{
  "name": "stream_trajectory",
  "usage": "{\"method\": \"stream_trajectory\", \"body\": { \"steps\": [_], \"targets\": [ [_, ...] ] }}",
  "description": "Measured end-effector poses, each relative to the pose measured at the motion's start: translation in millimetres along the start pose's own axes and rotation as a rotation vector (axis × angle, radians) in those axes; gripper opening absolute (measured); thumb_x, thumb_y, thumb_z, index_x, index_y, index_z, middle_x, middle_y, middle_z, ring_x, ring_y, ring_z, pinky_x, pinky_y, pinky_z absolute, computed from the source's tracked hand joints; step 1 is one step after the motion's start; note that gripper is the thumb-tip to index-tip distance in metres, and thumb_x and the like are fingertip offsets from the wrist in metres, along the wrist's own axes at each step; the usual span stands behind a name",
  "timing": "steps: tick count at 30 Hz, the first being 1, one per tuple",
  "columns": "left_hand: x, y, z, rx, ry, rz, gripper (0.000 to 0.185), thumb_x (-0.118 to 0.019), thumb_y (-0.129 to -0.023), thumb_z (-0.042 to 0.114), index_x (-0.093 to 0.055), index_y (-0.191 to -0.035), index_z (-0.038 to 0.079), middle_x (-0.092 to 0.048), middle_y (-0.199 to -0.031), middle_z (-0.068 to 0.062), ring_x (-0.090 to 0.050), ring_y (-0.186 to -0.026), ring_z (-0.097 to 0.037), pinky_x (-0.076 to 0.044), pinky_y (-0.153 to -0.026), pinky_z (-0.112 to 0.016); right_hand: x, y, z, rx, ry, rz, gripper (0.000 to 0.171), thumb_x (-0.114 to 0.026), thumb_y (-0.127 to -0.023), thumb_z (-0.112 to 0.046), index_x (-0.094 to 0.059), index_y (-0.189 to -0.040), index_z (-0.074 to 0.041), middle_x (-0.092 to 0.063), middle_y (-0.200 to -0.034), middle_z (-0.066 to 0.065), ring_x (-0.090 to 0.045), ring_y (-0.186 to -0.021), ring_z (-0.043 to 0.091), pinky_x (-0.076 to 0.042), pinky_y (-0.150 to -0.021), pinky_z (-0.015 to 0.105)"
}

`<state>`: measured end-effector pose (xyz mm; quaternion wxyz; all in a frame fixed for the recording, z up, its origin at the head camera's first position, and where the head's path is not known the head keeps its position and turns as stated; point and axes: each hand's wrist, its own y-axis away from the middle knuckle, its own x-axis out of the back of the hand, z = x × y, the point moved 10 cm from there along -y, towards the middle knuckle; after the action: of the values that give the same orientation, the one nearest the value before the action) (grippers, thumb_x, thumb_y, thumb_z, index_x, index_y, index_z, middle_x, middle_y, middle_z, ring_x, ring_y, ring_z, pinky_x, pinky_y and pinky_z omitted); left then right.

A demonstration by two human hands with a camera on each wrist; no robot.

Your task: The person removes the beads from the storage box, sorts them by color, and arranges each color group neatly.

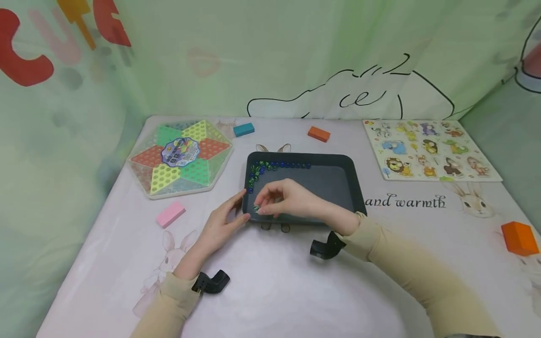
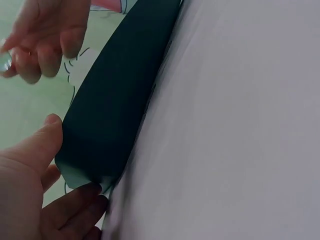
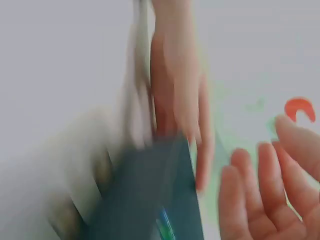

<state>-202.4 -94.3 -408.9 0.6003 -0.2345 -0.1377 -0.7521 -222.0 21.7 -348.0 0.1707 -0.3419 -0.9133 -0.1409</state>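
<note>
A dark grey rectangular tray (image 1: pixel 329 183) lies on the table. Blue marbles (image 1: pixel 291 165) line its far side, and green-patterned marbles (image 1: pixel 255 172) sit with blue ones along its left end. My left hand (image 1: pixel 221 223) holds the tray's near left corner, thumb on one side and fingers on the other. Above the tray's left part, my right hand (image 1: pixel 289 199) pinches a greenish glass marble (image 1: pixel 256 209) between thumb and fingertips. That pinched marble (image 2: pixel 5 61) also shows at the edge of the left wrist view. The right wrist view is blurred.
A hexagonal star-patterned game board (image 1: pixel 179 157) lies left of the tray, an animal picture board (image 1: pixel 431 150) at the far right. Around them are a pink block (image 1: pixel 171 214), a blue block (image 1: pixel 243 129), an orange block (image 1: pixel 319 134) and a bigger orange block (image 1: pixel 520 238).
</note>
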Motion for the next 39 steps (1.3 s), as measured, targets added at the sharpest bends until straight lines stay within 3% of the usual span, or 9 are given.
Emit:
{"method": "stream_trajectory", "body": {
  "steps": [5, 7, 14, 18, 26, 39],
  "targets": [
    [0.7, 0.4, -2.5, 0.010, -0.006, -0.003, 0.060, -0.060, -0.089, 0.035, -0.036, -0.143, 0.025, -0.047, -0.139, -0.008, -0.042, -0.130, -0.024, -0.031, -0.109, -0.045, -24, 19, 6, -0.030, -0.169, 0.039, 0.019, -0.067, -0.085, -0.012, -0.064, -0.100, -0.002, -0.063, -0.078, 0.006, -0.060, -0.064, 0.030, -0.054, -0.059, 0.048],
    [-0.2, 0.5, -3.6, 0.016, -0.007, -0.008, 0.060, -0.060, -0.090, 0.035, -0.035, -0.143, 0.025, -0.046, -0.139, -0.008, -0.041, -0.130, -0.024, -0.031, -0.109, -0.046, -31, 24, 8, -0.025, -0.174, 0.059, 0.018, -0.067, -0.085, -0.011, -0.064, -0.100, -0.001, -0.062, -0.076, 0.006, -0.059, -0.063, 0.027, -0.054, -0.058, 0.047],
    [-0.8, -0.1, -5.1, 0.017, -0.009, -0.011, 0.060, -0.059, -0.090, 0.035, -0.035, -0.143, 0.025, -0.047, -0.139, -0.008, -0.041, -0.130, -0.023, -0.031, -0.109, -0.046, -48, 32, 20, -0.019, -0.054, 0.138, 0.013, -0.069, -0.083, -0.010, -0.066, -0.095, -0.006, -0.061, -0.070, 0.004, -0.058, -0.056, 0.023, -0.054, -0.049, 0.037],
    [-1.2, -0.9, -5.6, 0.013, -0.010, -0.013, 0.060, -0.059, -0.090, 0.037, -0.035, -0.143, 0.026, -0.047, -0.139, -0.007, -0.040, -0.131, -0.022, -0.031, -0.109, -0.045, -54, 33, 27, -0.022, 0.073, 0.167, 0.010, -0.069, -0.082, -0.012, -0.066, -0.091, -0.008, -0.060, -0.065, -0.001, -0.053, -0.048, 0.011, -0.049, -0.045, 0.024],
    [-4.2, -1.0, -6.9, 0.029, -0.002, -0.031, 0.061, -0.058, -0.090, 0.038, -0.033, -0.144, 0.027, -0.045, -0.140, -0.006, -0.039, -0.132, -0.022, -0.030, -0.110, -0.045, -58, 30, 33, -0.061, 0.273, 0.207, 0.009, -0.073, -0.078, -0.012, -0.066, -0.084, -0.011, -0.059, -0.064, -0.006, -0.048, -0.053, 0.000, -0.042, -0.051, 0.016],
    [-3.4, -0.7, -7.3, 0.029, -0.005, -0.027, 0.060, -0.058, -0.090, 0.038, -0.033, -0.144, 0.029, -0.044, -0.141, -0.004, -0.039, -0.132, -0.021, -0.030, -0.110, -0.044, -58, 27, 36, -0.076, 0.291, 0.197, 0.012, -0.074, -0.077, -0.014, -0.066, -0.086, -0.012, -0.057, -0.065, -0.007, -0.047, -0.053, 0.002, -0.040, -0.051, 0.017]
  ]
}}
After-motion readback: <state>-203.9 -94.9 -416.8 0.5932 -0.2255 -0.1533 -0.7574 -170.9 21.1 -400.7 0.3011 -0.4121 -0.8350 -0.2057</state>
